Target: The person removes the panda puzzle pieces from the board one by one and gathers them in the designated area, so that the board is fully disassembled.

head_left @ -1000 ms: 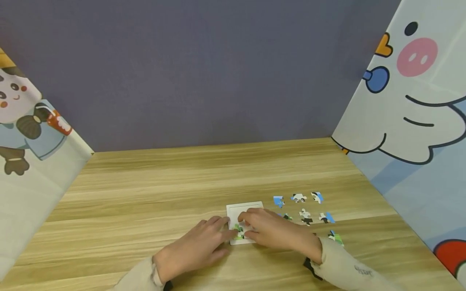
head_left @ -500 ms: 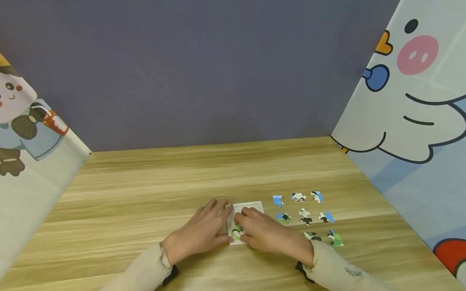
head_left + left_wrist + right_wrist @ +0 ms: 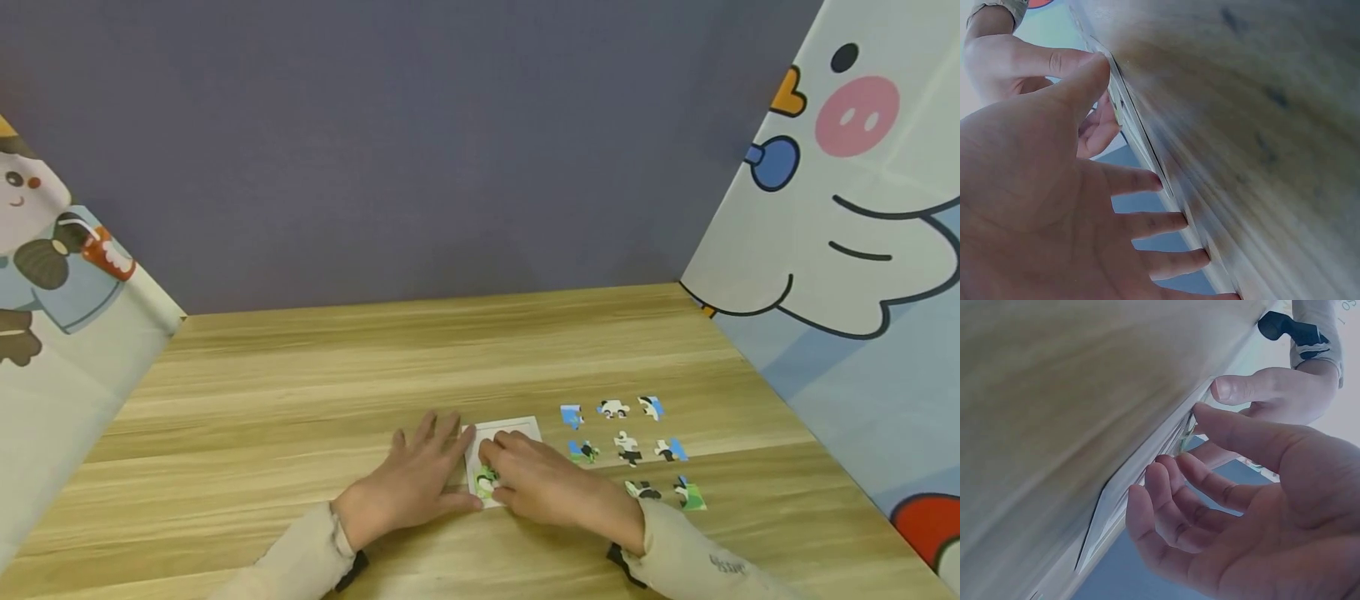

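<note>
A small white puzzle tray (image 3: 517,423) lies flat on the wooden table, with a green, white and black jigsaw piece (image 3: 485,482) at its lower left corner. My left hand (image 3: 411,479) spreads its straight fingers along the tray's left side; the thumb touches the front edge, and in the left wrist view some fingertips rest on the table. Bent over the tray, my right hand (image 3: 543,482) has its thumb and index finger about the green piece in a pinch. Its other fingers curl above the tray in the right wrist view. My hands partly cover the tray.
Several loose puzzle pieces (image 3: 627,447) with panda and blue-green parts lie in rows on the table right of the tray. A dark grey panel (image 3: 435,150) stands behind the table. Cartoon-printed panels (image 3: 847,233) stand at both sides.
My left hand has left the piece, and its fingers have spread out at the tray's left side. My right hand has shifted slightly left, staying at the piece.
</note>
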